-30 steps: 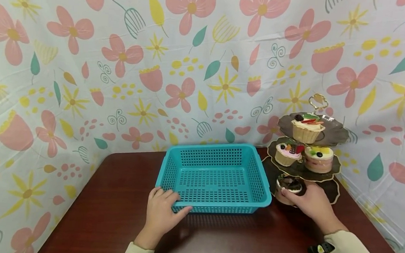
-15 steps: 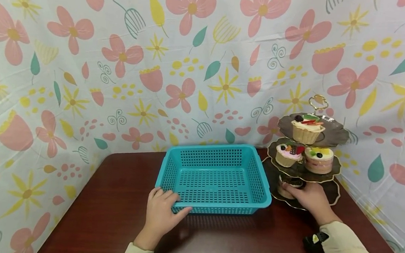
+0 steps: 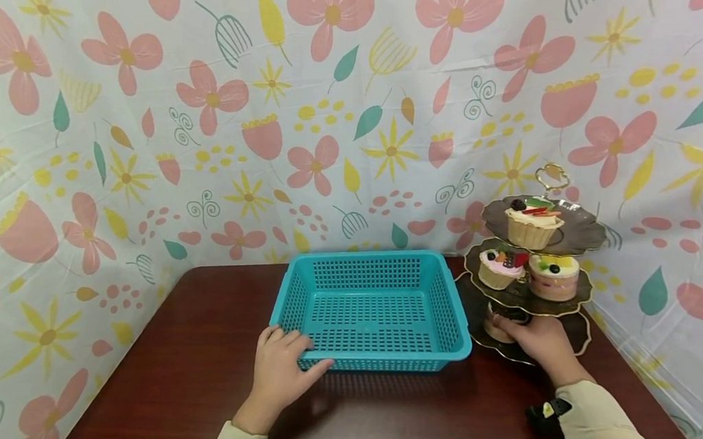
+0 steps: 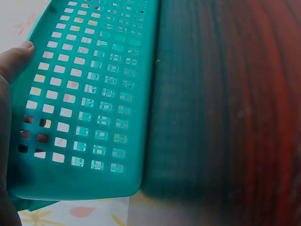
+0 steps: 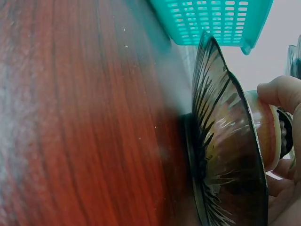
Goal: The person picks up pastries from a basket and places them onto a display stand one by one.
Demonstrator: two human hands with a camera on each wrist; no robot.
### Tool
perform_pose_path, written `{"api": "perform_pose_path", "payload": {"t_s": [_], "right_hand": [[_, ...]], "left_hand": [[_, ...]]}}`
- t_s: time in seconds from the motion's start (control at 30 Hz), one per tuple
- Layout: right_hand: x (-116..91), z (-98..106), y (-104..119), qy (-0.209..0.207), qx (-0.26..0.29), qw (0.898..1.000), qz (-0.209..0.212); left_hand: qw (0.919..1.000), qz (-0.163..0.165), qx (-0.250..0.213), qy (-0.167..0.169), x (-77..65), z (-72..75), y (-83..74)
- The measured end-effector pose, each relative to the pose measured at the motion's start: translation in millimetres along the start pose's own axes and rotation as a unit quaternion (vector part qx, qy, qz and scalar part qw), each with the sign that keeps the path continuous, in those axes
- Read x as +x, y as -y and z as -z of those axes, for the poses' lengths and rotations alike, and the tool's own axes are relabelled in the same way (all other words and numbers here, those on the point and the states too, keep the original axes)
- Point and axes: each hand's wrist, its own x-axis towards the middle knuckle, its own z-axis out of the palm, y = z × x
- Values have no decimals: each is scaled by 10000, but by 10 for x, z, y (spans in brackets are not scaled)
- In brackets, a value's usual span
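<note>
My left hand point(image 3: 280, 369) grips the near left corner of a turquoise plastic basket point(image 3: 377, 361), fingers over the rim and thumb along the outer side. In the left wrist view the thumb lies near the rim of the perforated wall point(image 4: 70, 99). My right hand point(image 3: 543, 341) holds a small round cake point(image 3: 495, 332) with a dark topping at the bottom tier point(image 3: 577, 328) of a three-tier stand. The right wrist view shows the thumb on the side of the cake point(image 5: 263, 125), right over the dark, gold-edged plate point(image 5: 235, 141). The middle tier partly hides the cake.
A cream-topped tart point(image 3: 530, 230) sits on the top tier. The middle tier point(image 3: 521, 302) bears a pink cupcake point(image 3: 498, 269) and a round layered cake point(image 3: 552, 280). A flower-printed cloth point(image 3: 240, 135) hangs behind the dark red table point(image 3: 205, 346).
The right hand has shifted the dark-topped cake slightly right and inward, further under the middle tier. The left hand and the basket have stayed put.
</note>
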Motion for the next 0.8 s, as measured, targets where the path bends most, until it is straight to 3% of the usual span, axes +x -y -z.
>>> {"api": "perform_pose_path", "payload": {"t_s": [0.3,0.47,0.6,0.8], "right_hand": [[-27,110,23,714,-64,9950,-692],[-87,132,10,799,-226,9943,-674],[-214,141,32,350,-432,9967,-594],[-430,118,104,-1157,-120,9904,-745]], "left_hand": [[10000,-9,23,-1,-2,9,1],[10000,-10,8,-24,-14,10,3],[10000,-6,2,-2,-20,0,4],[10000,-53,17,-45,11,-1,10]]}}
